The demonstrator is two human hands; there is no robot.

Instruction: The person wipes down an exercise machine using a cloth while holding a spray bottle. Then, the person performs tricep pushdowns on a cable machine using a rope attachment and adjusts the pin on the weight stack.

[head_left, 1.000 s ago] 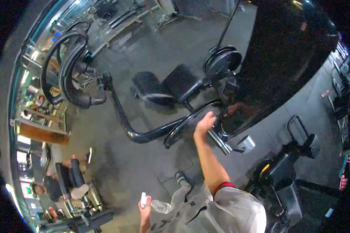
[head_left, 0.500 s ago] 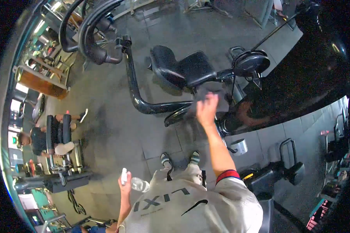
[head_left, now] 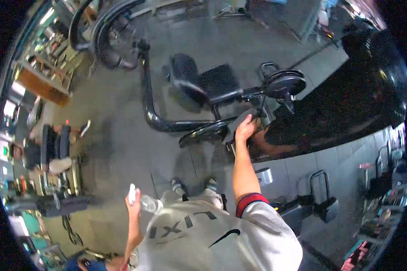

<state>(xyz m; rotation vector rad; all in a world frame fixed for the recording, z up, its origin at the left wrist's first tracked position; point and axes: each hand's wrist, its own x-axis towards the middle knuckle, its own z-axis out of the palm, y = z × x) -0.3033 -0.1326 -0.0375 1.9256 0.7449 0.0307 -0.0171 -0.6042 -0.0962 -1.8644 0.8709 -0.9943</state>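
holding spray bottle (head_left: 150,205) — "lixi" (head_left: 182,226), swoosh (head_left: 224,236) on shirt (head_left: 262,237)

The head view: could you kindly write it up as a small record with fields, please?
Left hand: holds a clear plastic bottle with a white spray top
Right hand: on what looks like a dark grey cloth, near a glossy black curved panel
Seating: black padded seat with backrest
Ground: dark grey tiled floor

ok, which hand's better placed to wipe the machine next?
Probably the right hand: it's at the machine, on what looks like a cloth. The left hand is farther off, holding the bottle.
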